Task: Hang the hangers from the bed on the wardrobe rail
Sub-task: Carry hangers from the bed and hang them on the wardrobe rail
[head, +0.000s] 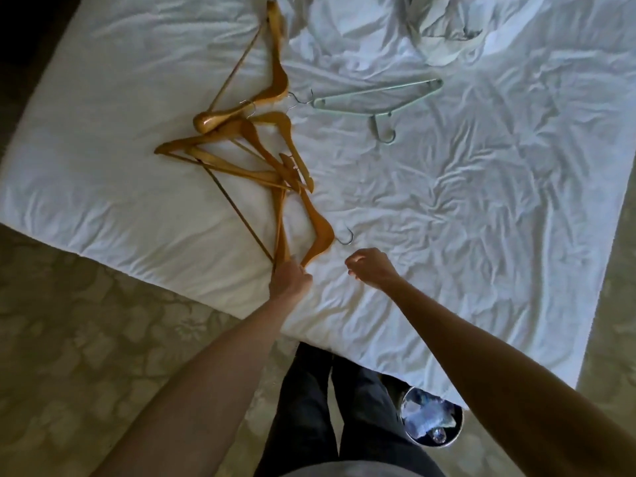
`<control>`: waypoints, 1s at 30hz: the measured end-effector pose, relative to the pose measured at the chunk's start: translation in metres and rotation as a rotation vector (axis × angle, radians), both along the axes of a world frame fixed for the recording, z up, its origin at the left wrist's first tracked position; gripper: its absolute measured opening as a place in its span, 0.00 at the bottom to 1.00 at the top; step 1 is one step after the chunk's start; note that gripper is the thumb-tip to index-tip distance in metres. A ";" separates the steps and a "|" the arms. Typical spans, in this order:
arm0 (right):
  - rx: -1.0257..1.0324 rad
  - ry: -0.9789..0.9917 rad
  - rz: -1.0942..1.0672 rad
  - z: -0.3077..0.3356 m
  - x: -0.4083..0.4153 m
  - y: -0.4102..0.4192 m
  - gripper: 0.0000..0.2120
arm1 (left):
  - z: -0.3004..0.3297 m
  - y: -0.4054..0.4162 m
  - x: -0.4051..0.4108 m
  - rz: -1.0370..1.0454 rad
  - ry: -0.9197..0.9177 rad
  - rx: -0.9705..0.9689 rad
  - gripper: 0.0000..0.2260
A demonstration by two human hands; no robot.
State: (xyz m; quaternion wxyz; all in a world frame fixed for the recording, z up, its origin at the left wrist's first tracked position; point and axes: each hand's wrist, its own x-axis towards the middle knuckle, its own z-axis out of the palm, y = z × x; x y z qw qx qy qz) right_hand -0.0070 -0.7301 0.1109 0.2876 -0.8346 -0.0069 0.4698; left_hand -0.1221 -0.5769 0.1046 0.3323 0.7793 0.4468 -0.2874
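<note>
Several wood hangers (pixel 261 160) piled on bed (pixel 481 201), 10 o'clock; green hanger (pixel 375 98) apart at 1 o'clock. L hand (pixel 289 278) closed on nearest hanger's (pixel 318 235) end. R hand (pixel 370 266) loosely curled, empty, just beside hook.

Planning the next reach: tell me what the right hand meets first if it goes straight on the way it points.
Probably the metal hook of the nearest wooden hanger, just ahead of the right hand on the sheet. Height above the bed is unclear.
</note>
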 end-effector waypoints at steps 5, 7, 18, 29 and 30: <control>-0.004 -0.049 0.004 -0.052 0.054 0.041 0.08 | -0.056 0.007 0.037 -0.238 0.017 0.150 0.15; -0.022 -0.112 -0.005 -0.068 0.092 0.055 0.08 | -0.075 0.006 0.048 -0.331 0.067 0.177 0.18; 0.087 -0.144 -0.285 -0.143 0.290 0.169 0.14 | -0.138 0.006 0.055 -0.447 0.141 0.207 0.16; 0.257 0.233 -0.778 -0.190 0.332 0.201 0.18 | -0.154 0.007 0.044 -0.301 0.014 0.147 0.13; 0.235 0.192 -0.796 -0.185 0.323 0.190 0.18 | -0.147 0.007 0.046 -0.312 -0.001 0.160 0.15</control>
